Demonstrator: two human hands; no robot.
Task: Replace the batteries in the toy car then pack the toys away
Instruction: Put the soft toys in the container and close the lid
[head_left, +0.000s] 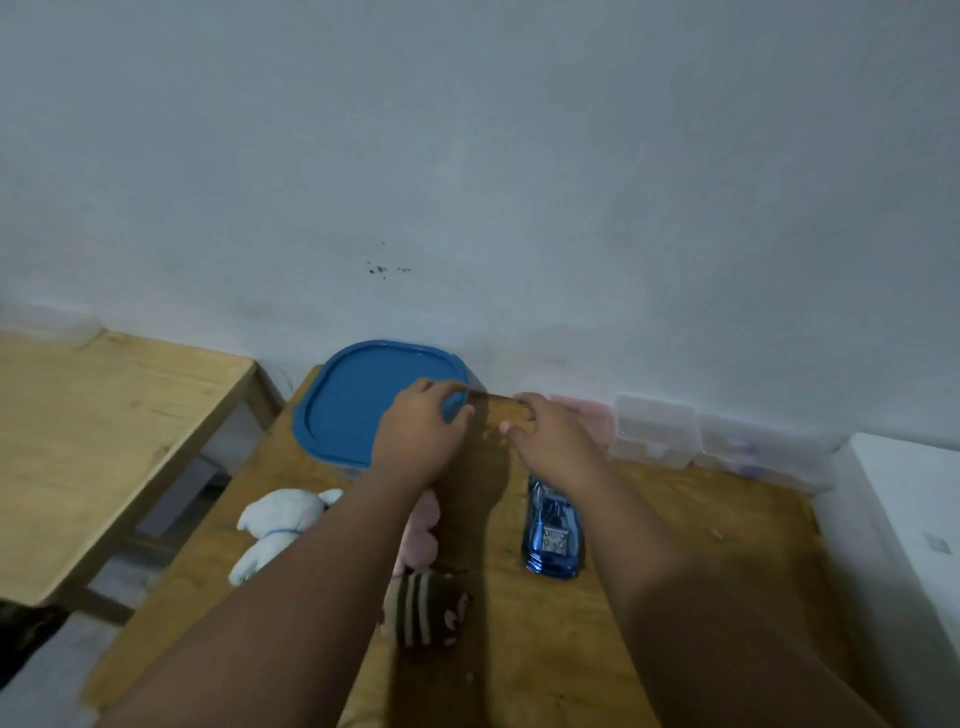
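Note:
A shiny blue toy car lies on the wooden table, a grey panel showing on its upward face. At the table's back stands a container with a blue lid. My left hand grips the lid's right edge, fingers on top and thumb at the rim. Just right of it, beyond the car, my right hand rests with fingers curled near the wall; I cannot tell whether it holds anything. A white plush, a pink plush partly hidden by my left arm, and a brown striped plush lie to the car's left.
Clear plastic boxes line the wall at the back right, with a pale pink item beside them. A white box stands at the table's right edge. A second wooden table sits to the left across a gap.

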